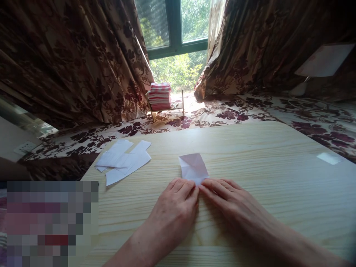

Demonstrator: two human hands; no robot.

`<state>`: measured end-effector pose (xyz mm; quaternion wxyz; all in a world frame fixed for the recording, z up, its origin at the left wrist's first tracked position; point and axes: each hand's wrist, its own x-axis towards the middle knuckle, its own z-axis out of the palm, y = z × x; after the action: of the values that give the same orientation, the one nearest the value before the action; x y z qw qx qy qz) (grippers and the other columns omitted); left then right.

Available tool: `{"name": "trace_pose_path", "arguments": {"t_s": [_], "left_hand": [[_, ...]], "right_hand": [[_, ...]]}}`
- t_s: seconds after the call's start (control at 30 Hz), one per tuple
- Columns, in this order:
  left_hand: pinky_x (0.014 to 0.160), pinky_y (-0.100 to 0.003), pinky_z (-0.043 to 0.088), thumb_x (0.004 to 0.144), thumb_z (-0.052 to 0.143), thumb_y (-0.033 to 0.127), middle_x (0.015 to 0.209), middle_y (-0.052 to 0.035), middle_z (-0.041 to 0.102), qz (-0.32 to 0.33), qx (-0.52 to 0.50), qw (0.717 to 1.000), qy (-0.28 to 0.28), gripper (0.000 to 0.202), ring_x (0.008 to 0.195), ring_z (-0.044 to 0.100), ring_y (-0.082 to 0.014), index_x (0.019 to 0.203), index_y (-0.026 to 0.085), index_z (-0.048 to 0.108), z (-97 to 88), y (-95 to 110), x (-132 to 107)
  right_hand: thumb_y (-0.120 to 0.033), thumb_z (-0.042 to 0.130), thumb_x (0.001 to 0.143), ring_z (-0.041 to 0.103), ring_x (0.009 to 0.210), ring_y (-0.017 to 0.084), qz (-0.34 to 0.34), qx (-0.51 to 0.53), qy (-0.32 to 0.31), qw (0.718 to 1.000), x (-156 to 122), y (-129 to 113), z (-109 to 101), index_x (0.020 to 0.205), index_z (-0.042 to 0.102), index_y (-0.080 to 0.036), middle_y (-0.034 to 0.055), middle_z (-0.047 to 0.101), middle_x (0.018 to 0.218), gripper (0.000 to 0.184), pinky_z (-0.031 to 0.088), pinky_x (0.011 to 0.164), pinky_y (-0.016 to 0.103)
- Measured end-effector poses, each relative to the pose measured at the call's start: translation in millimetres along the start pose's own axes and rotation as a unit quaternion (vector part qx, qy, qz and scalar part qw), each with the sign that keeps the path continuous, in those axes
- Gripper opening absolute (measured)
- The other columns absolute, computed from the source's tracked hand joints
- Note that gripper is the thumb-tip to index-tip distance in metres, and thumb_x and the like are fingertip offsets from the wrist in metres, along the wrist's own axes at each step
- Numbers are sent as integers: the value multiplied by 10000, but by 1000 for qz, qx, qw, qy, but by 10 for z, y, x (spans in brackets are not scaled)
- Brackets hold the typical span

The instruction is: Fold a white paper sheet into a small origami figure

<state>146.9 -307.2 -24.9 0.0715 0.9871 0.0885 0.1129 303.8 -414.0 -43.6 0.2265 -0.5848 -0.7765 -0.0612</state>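
A small sheet of white paper with diagonal creases lies on the wooden table. My left hand presses on its near left edge, fingers bent together and thumb at the near corner. On the near right edge rests my right hand, its thumb and fingertips pinching the paper close to the left thumb. The near corner of the sheet is hidden beneath my fingers. Both hands meet at this corner.
Several white paper strips overlap on the table's left side. Beyond the table, folded striped cloths are stacked on a small stand before the window. A white lamp stands far right. The lower left is pixelated.
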Motion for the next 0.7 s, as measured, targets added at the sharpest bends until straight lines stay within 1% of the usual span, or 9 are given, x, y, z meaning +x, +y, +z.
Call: {"name": "trace_pose_path", "arguments": {"t_s": [0.13,0.27,0.37,0.5,0.6,0.7], "left_hand": [[964,-374,435,852,455,118,1103,-115,596,-7,-20,999,38,316,1042,520,-228,1147,69,558,28,-44,-32],[929,-377,460,840,483,149,1122,-107,595,-32,-41,997,49,331,1039,532,-231,1158,108,565,63,-87,-60],[910,-389,463,844,480,155,1126,-107,600,-34,-26,997,62,317,1041,537,-239,1143,126,581,73,-114,-65],[922,-412,432,860,467,187,1124,-97,618,-22,-1,998,66,302,1045,541,-244,1131,136,592,81,-137,-52],[938,-436,393,872,446,200,1137,-78,623,-25,9,998,60,316,1062,535,-243,1158,164,575,93,-146,-51],[955,-440,358,875,438,198,1153,-68,617,-28,12,998,59,317,1081,521,-237,1165,177,566,96,-144,-72]], "right_hand": [[-80,329,858,577,944,238,0,-13,4,1000,1,12,34,1057,592,-74,159,621,1063,330,501,834,393],[-97,290,904,554,980,237,-9,-42,21,999,5,7,59,1089,591,-48,152,624,1051,356,484,855,380],[-105,268,932,532,1012,225,-10,-50,30,998,18,19,70,1080,607,-56,128,635,1042,373,460,878,356],[-117,268,941,533,968,219,-1,-66,33,997,40,24,94,1074,617,-82,94,652,1020,375,431,866,374],[-102,309,916,543,928,209,17,-67,23,997,26,38,106,1067,624,-116,64,658,1016,349,422,839,371],[-91,362,872,562,905,226,64,-84,-7,994,-26,148,46,1071,631,-151,67,661,1014,339,428,809,396]]}}
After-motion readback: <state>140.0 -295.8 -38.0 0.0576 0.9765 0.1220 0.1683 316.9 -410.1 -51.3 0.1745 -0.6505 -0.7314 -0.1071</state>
